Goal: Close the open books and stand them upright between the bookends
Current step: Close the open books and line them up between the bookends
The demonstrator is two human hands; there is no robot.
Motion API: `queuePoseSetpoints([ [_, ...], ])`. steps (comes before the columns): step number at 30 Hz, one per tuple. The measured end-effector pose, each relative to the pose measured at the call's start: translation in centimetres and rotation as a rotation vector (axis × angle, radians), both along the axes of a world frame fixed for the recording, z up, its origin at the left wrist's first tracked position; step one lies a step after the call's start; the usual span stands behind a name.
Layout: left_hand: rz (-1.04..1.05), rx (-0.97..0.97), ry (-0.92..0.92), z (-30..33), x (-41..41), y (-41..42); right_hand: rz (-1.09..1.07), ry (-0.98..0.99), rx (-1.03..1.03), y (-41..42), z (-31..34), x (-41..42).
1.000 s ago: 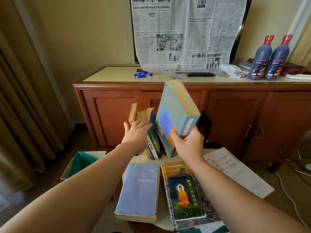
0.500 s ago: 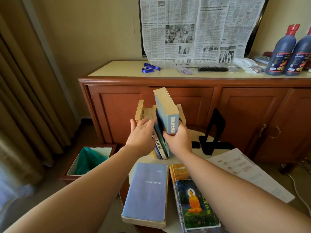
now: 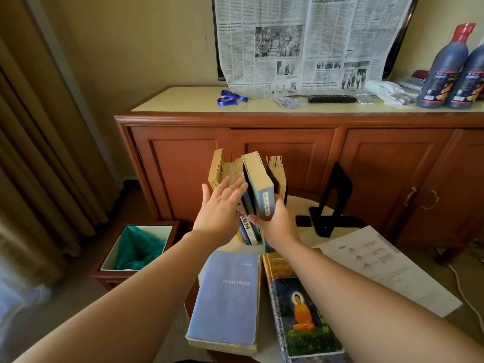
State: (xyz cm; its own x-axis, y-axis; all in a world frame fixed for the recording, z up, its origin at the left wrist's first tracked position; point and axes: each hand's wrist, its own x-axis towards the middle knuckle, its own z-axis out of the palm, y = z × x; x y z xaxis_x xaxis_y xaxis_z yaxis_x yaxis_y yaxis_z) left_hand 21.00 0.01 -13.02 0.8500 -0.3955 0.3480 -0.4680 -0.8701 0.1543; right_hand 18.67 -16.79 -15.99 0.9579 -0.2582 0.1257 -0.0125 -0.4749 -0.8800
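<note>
Head view: right hand (image 3: 279, 226) grips teal book (image 3: 262, 189); left hand (image 3: 220, 208) steadies upright books (image 3: 222, 170).

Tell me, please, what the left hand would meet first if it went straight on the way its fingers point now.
Probably the upright row of yellowed paperback books: the left hand, open, points up and to the right at them. Its fingertips already overlap them, though contact is unclear. The right hand holds the teal-blue book just beside.

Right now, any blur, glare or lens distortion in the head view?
Head view: left hand slightly motion-blurred at the fingers; wide-angle bends the cabinet top edge and curtain; soft daylight, no harsh glare; blue book title stays readable.
</note>
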Motion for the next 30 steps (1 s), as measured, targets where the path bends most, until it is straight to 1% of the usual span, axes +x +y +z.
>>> queuePoseSetpoints([
  [2, 0.024, -0.009, -0.059, 0.0, 0.1, 0.2, -0.018, 0.031, -0.091, -0.2, 0.0, -0.1],
  [3, 0.032, -0.061, -0.106, 0.0, -0.1, 0.4, -0.037, 0.042, -0.148, -0.3, 0.0, -0.3],
  [5, 0.070, -0.288, -0.211, -0.1, -0.5, 0.8, -0.077, 0.042, -0.243, -0.7, -0.3, -1.0],
  [6, 0.113, -0.421, -0.229, -0.2, -0.8, 1.0, -0.090, 0.041, -0.273, -0.8, -0.4, -1.2],
  [7, 0.167, -0.543, -0.188, -0.1, -1.0, 1.2, -0.095, 0.049, -0.297, -1.0, -0.5, -1.5],
  [8, 0.229, -0.653, -0.087, 0.0, -0.9, 1.3, -0.093, 0.073, -0.321, -1.1, -0.6, -1.7],
  [9, 0.292, -0.731, 0.061, 0.0, -0.7, 1.5, -0.087, 0.112, -0.347, -1.1, -0.6, -1.8],
  [10, 0.340, -0.762, 0.220, -0.1, -0.5, 1.6, -0.081, 0.157, -0.369, -1.2, -0.8, -1.8],
  [11, 0.358, -0.757, 0.352, -0.2, -0.3, 1.7, -0.074, 0.199, -0.384, -1.1, -0.9, -1.8],
  [12, 0.341, -0.746, 0.443, -0.5, 0.0, 1.7, -0.068, 0.233, -0.392, -1.1, -1.0, -1.7],
  [13, 0.305, -0.749, 0.503, -0.9, 0.3, 1.7, -0.061, 0.259, -0.396, -1.1, -1.1, -1.6],
  [15, 0.259, -0.771, 0.564, -1.5, 0.5, 1.4, -0.050, 0.283, -0.392, -1.1, -1.0, -1.4],
  [19, 0.242, -0.805, 0.532, -2.7, 0.7, 0.7, -0.062, 0.251, -0.343, -0.5, -0.9, -0.7],
  [24, 0.158, -0.753, 0.469, -3.6, 0.4, 0.7, -0.148, 0.233, -0.200, 0.1, -1.7, 0.2],
  [27, 0.138, -0.729, 0.449, -4.0, 1.1, 1.2, -0.152, 0.220, -0.201, -0.1, -2.3, 0.4],
  [30, 0.117, -0.759, 0.475, -4.8, 1.5, 1.5, -0.161, 0.196, -0.208, -0.2, -2.8, 0.3],
])
